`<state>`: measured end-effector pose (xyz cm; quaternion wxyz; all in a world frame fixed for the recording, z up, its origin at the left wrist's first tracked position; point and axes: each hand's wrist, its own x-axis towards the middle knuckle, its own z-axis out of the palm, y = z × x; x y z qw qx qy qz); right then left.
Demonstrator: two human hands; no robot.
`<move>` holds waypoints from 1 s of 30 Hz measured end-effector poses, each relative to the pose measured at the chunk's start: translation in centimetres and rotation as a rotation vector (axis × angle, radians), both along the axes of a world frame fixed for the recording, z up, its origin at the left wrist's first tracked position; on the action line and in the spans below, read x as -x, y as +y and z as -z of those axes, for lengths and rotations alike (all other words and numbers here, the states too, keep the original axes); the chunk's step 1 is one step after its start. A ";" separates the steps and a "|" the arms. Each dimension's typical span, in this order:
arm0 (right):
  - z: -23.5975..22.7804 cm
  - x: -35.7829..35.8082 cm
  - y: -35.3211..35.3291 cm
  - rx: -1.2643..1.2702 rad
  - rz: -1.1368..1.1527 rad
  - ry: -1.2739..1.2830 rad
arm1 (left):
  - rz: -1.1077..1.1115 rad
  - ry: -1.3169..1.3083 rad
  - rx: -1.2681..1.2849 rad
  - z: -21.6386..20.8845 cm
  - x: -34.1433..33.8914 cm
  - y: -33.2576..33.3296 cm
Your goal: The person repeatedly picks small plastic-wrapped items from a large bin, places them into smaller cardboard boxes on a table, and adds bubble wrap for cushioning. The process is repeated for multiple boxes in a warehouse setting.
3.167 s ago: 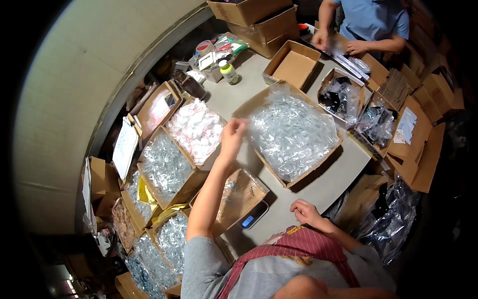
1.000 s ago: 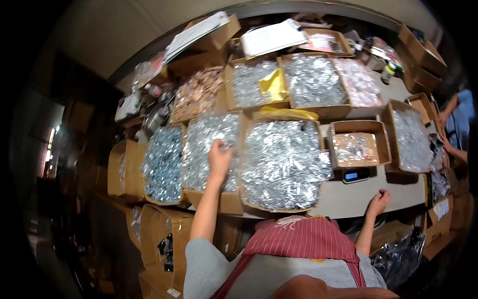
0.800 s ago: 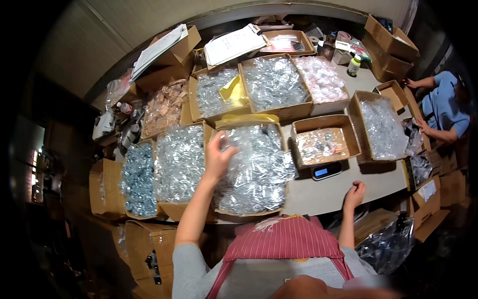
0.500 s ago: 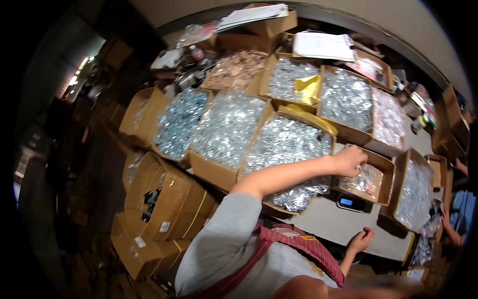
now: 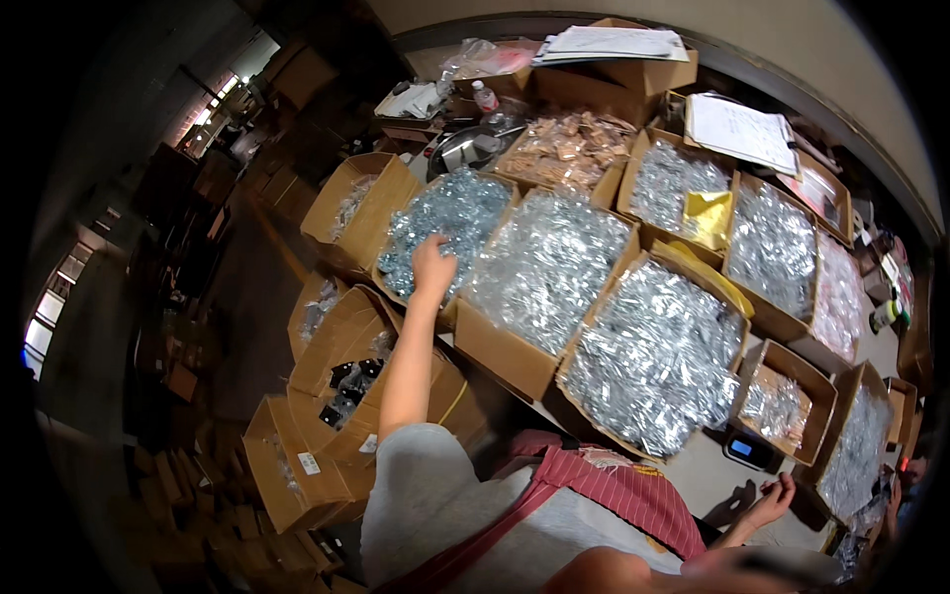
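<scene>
Over bluish packets, left hand, right hand near black scale

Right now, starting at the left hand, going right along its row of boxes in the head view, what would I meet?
From the left hand: bluish shiny packets, clear shiny packets, silvery shiny packets, small open brown cardboard box, dull clear plastic packets.

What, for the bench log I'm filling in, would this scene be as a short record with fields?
Left hand: left hand at the bluish packets; whether it grips any is unclear
Right hand: right hand near the dark device with a blue-lit display; nothing seen in it
By the device: small open box with clear packets
Far side: orange-brown packets, white papers
</scene>
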<state>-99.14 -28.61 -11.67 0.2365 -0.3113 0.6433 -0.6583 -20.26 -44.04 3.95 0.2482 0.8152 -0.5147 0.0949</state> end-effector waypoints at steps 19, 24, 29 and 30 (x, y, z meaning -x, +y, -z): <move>-19.7 -70.2 -14.9 -0.470 -1.397 -0.874 | 0.622 0.839 0.029 -5.1 -13.4 6.7; -16.3 -74.0 -17.2 -0.718 -1.230 -1.223 | 0.750 0.309 0.030 -9.7 -22.4 3.5; -13.7 -72.3 -17.7 -0.571 -1.412 -1.321 | 0.225 0.219 -0.157 -4.6 -36.0 -2.0; -13.7 -72.5 -17.5 -0.575 -1.418 -1.287 | 0.218 0.195 -0.318 -2.9 -37.5 -2.4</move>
